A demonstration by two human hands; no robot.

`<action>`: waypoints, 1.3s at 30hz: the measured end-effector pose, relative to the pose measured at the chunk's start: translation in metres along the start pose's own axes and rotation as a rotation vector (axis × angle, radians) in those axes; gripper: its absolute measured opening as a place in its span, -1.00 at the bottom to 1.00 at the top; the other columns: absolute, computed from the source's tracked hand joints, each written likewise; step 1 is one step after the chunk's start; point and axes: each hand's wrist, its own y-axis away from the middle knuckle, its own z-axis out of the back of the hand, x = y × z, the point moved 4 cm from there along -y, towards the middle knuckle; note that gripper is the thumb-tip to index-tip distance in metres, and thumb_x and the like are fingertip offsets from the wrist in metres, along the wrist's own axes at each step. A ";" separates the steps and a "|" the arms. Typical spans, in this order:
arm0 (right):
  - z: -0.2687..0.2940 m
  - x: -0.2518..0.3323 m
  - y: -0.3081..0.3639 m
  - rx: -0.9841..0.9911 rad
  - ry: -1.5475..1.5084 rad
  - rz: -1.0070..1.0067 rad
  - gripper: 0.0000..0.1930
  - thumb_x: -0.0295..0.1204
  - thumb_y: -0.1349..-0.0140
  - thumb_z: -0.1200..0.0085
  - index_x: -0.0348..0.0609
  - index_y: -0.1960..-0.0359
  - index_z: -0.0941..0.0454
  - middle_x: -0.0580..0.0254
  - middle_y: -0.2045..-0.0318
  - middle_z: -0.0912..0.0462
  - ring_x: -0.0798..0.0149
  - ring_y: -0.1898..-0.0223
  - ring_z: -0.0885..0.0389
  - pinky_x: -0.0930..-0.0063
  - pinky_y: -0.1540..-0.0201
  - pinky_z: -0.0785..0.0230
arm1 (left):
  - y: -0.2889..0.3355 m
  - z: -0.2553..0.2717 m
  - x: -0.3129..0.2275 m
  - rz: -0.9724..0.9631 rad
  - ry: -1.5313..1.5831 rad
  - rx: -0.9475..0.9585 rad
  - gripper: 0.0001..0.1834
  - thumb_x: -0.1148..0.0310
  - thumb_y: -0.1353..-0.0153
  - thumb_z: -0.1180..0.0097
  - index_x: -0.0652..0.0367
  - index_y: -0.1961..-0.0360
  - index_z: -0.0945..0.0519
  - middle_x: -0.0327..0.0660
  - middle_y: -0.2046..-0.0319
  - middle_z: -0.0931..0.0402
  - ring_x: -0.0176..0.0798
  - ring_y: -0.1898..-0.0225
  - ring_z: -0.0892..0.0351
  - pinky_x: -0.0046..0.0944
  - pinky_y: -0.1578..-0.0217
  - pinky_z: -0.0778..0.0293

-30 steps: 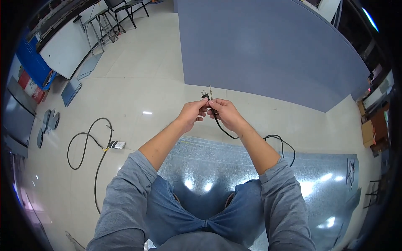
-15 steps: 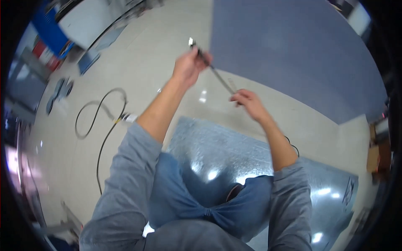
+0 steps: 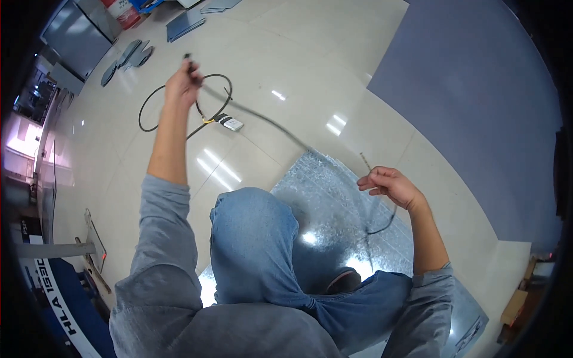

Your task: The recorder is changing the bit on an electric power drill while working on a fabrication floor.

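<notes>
My left hand (image 3: 184, 85), raised at the far left, is closed around a dark cable; a short black end sticks up past its fingers. From there the blurred cable (image 3: 265, 119) sags right across the floor and the metal sheet. My right hand (image 3: 391, 185) pinches a thin, rod-like end (image 3: 364, 159) between thumb and fingers, at the sheet's right side. A dark curved length (image 3: 385, 227) hangs below that hand. Whether it joins the cable from my left hand is blurred. Beneath lies a shiny galvanized metal sheet (image 3: 322, 191), with my knees over it.
A black looped cable (image 3: 141, 116) lies on the tiled floor with a small white-and-black box (image 3: 230, 122). Grey flat pieces (image 3: 128, 55) and blue-grey sheets (image 3: 185, 25) lie farther off. A grey panel (image 3: 465, 107) stands right; a blue machine (image 3: 65, 304) is lower left.
My hands have moved apart, the left far to the left and the right down and rightward. The cable now trails between them in a long sag. My view has turned.
</notes>
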 end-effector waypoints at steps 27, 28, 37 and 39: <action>0.130 -0.425 0.408 -1.639 0.999 -0.482 -0.23 -0.08 0.08 -0.33 -0.37 -0.08 -0.35 -0.14 0.12 -0.53 -0.16 0.15 -0.54 0.12 0.13 -0.42 | -0.032 0.118 -0.074 -0.072 -1.213 0.008 -0.74 0.29 -0.16 -0.18 0.24 0.21 -0.61 -0.31 0.49 -0.50 -0.48 0.62 -0.24 -0.46 0.61 -0.21; 0.139 -0.429 0.396 -1.517 0.982 -0.540 -0.21 -0.05 0.12 -0.35 -0.36 -0.06 -0.33 -0.16 0.09 -0.51 -0.15 0.13 -0.53 0.12 0.11 -0.42 | -0.023 0.121 -0.080 -0.027 -1.210 -0.159 -0.76 0.30 -0.16 -0.13 0.22 0.21 -0.61 -0.30 0.50 -0.53 -0.48 0.62 -0.31 -0.45 0.63 -0.23; 0.177 -0.504 0.412 -1.307 0.690 -0.495 -0.32 -0.23 0.18 -0.36 -0.36 0.09 -0.29 -0.09 0.24 -0.45 -0.10 0.11 -0.44 0.09 0.04 -0.35 | 0.090 0.101 -0.062 -0.334 -1.633 -0.291 -0.74 0.34 -0.08 -0.19 0.29 0.25 -0.60 -0.22 0.54 -0.56 -0.44 0.66 -0.40 -0.40 0.67 -0.35; 0.173 -0.466 0.374 -1.357 0.634 -0.365 -0.32 -0.27 0.21 -0.38 -0.36 0.09 -0.28 -0.08 0.20 -0.44 -0.07 0.09 -0.44 0.13 0.02 -0.37 | 0.103 0.119 -0.062 -0.323 -1.643 -0.376 -0.74 0.35 -0.06 -0.21 0.28 0.25 -0.60 -0.21 0.55 -0.56 -0.43 0.66 -0.42 -0.40 0.67 -0.35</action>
